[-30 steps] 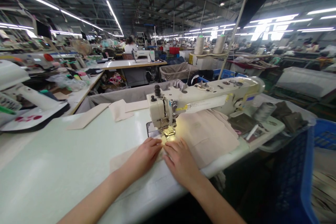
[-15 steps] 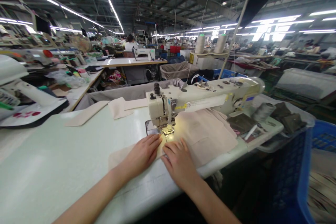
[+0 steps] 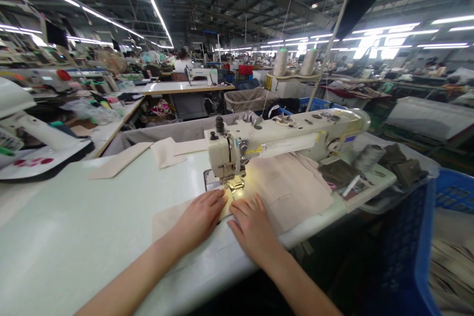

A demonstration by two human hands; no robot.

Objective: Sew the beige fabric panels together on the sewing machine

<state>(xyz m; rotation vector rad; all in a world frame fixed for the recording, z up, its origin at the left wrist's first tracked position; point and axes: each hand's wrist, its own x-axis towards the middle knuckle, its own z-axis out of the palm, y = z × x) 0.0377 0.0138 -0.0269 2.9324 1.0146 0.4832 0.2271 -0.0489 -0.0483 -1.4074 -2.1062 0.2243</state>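
— How do the hands lie?
— Left hand [image 3: 200,219] and right hand [image 3: 252,229] are both palm-down, fingers stretched forward, flat, clasping nothing.
— Apart?
— Side by side, nearly touching. The left forearm [image 3: 140,271] and right forearm [image 3: 296,286] are bare and converge from below.

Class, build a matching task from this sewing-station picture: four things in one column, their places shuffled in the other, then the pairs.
1 left hand
2 thread cones
3 blue crate
4 grey spool

A on a stand behind the sewing machine
B flat on the beige fabric
C right of the table
D lying by the machine's right end

Pairs: 1-B, 2-A, 3-C, 4-D
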